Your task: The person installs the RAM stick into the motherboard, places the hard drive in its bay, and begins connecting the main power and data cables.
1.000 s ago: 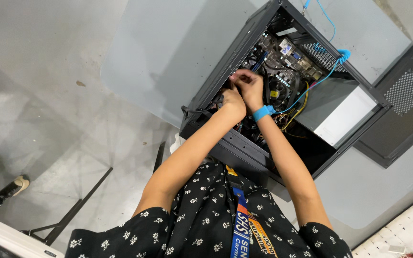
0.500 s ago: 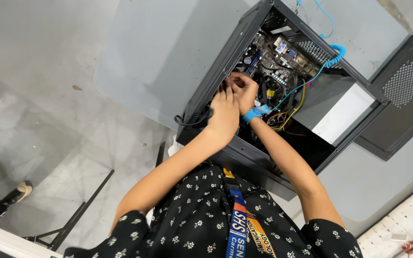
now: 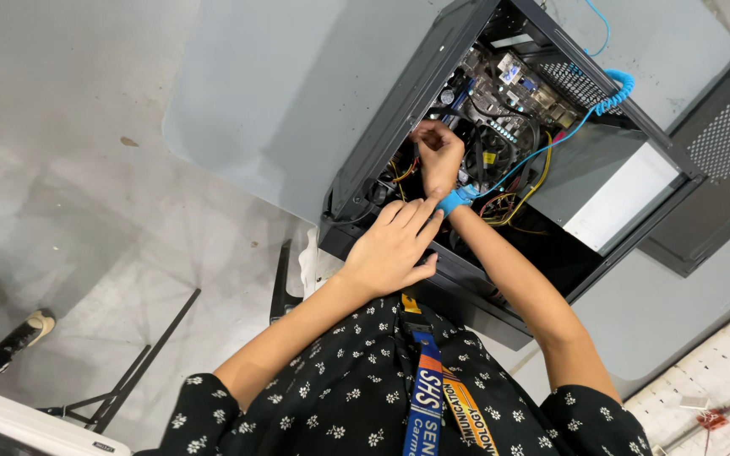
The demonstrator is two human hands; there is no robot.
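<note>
Black computer case (image 3: 399, 110) around right hand (image 3: 438, 156)

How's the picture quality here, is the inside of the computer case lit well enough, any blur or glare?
Head view: sharp overall, no motion blur on the left hand or right hand. The grey table is evenly and brightly lit, without harsh glare. Inside the case it is dimmer, darkest along the lower edge, so small parts there are hard to read. Wide-angle lens bends the edges slightly.

Grey table (image 3: 297, 101) carries an open black computer case (image 3: 500, 169).
</note>
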